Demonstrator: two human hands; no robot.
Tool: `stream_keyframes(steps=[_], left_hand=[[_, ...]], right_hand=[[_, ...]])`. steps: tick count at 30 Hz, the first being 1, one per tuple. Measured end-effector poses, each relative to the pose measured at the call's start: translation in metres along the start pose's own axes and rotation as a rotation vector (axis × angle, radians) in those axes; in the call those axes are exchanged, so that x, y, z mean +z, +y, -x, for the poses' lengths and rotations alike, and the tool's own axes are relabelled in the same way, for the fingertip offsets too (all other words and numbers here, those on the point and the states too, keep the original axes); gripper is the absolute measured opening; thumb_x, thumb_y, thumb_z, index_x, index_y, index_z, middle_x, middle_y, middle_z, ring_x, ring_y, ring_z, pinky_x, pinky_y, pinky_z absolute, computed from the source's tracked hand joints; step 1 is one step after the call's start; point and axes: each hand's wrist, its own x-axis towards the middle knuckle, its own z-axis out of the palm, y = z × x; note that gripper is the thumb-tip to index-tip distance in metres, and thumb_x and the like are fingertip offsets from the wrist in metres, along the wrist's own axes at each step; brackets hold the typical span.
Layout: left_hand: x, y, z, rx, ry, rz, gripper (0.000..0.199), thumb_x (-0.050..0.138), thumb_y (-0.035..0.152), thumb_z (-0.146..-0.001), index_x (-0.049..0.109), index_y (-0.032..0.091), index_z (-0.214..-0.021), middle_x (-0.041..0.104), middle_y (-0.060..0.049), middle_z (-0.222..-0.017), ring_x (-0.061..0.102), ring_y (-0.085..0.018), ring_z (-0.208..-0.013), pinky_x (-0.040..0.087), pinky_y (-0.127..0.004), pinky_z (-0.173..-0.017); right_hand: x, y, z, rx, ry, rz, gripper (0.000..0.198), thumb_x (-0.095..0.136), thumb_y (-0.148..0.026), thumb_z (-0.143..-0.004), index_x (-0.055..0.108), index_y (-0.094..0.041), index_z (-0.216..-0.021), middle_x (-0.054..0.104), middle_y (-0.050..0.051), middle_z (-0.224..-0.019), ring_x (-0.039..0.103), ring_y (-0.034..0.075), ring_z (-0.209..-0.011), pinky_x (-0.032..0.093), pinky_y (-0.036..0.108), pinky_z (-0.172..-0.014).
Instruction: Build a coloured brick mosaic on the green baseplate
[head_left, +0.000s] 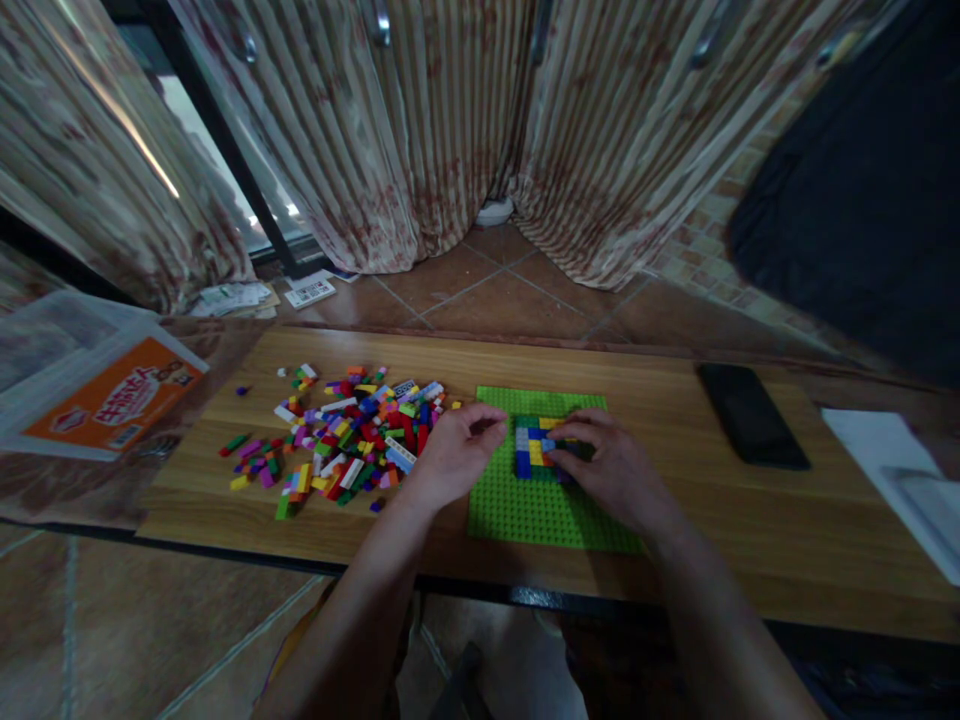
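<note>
Forearms (pixel 390 560) cross the table's (pixel 750 540) near edge. Right hand (pixel 611 462) pinches a blue brick (pixel 549 445) inside the baseplate's (pixel 517 512) edges; left hand (pixel 459 452) hovers over its left edge, grip impossible to tell.

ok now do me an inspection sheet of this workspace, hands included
Surface: wooden table
Job's things: green baseplate bearing a multicoloured brick block; loose bricks spread left of it
Clutter: dark phone to the right
Grippers: bare hands; right hand has fingers at the block, left hand beside it, thumb and fingers close together, any held brick unclear
Cables: nothing seen
Surroundings: plastic box left; striped curtains and tiled floor beyond
</note>
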Motion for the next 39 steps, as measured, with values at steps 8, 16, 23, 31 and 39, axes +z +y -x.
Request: stream_keyframes(steps=[8,16,23,31,39], left_hand=[[0.0005,-0.0008,0.0004,0.008,-0.001,0.009,0.017,0.059,0.021,-0.082,0.07,0.015,-0.094,0.072,-0.003,-0.085,0.063,-0.015,-0.076,0.047,-0.026,-0.07],[-0.0003,-0.0006,0.0002,0.008,-0.01,-0.006,0.018,0.058,0.021,-0.083,0.07,0.015,-0.095,0.072,-0.003,-0.085,0.063,-0.015,-0.077,0.048,-0.026,-0.07],[0.0004,-0.0025,-0.0003,0.024,-0.006,-0.02,0.017,0.058,0.021,-0.083,0.07,0.015,-0.094,0.072,-0.003,-0.086,0.063,-0.015,-0.077,0.048,-0.026,-0.07],[0.0003,-0.0005,-0.0002,0.008,-0.007,-0.016,0.017,0.059,0.021,-0.083,0.07,0.015,-0.095,0.072,-0.004,-0.086,0.064,-0.015,-0.076,0.048,-0.026,-0.071],[0.0012,-0.0025,-0.0005,0.024,-0.016,-0.022,0.019,0.058,0.023,-0.084,0.07,0.016,-0.097,0.072,-0.003,-0.087,0.064,-0.016,-0.077,0.049,-0.026,-0.071]], right_hand=[[-0.0005,-0.0018,-0.0002,0.001,0.002,0.008,0.012,0.065,-0.025,-0.08,0.076,-0.024,-0.087,0.065,0.007,-0.101,0.063,0.023,-0.094,0.05,0.041,-0.088],[-0.0007,-0.002,0.0,-0.002,0.007,-0.003,0.012,0.065,-0.025,-0.08,0.076,-0.025,-0.086,0.065,0.007,-0.101,0.063,0.023,-0.094,0.05,0.042,-0.087],[-0.001,-0.0019,-0.0005,0.005,-0.013,0.008,0.012,0.066,-0.025,-0.079,0.075,-0.024,-0.086,0.064,0.007,-0.102,0.063,0.023,-0.095,0.049,0.041,-0.088],[-0.0001,-0.0005,0.0003,-0.011,-0.002,0.008,0.012,0.065,-0.024,-0.08,0.075,-0.024,-0.086,0.064,0.006,-0.101,0.063,0.022,-0.094,0.05,0.04,-0.087],[-0.001,-0.0013,-0.0005,-0.003,-0.001,0.013,0.013,0.064,-0.026,-0.08,0.076,-0.024,-0.086,0.065,0.008,-0.103,0.062,0.024,-0.095,0.049,0.043,-0.088]])
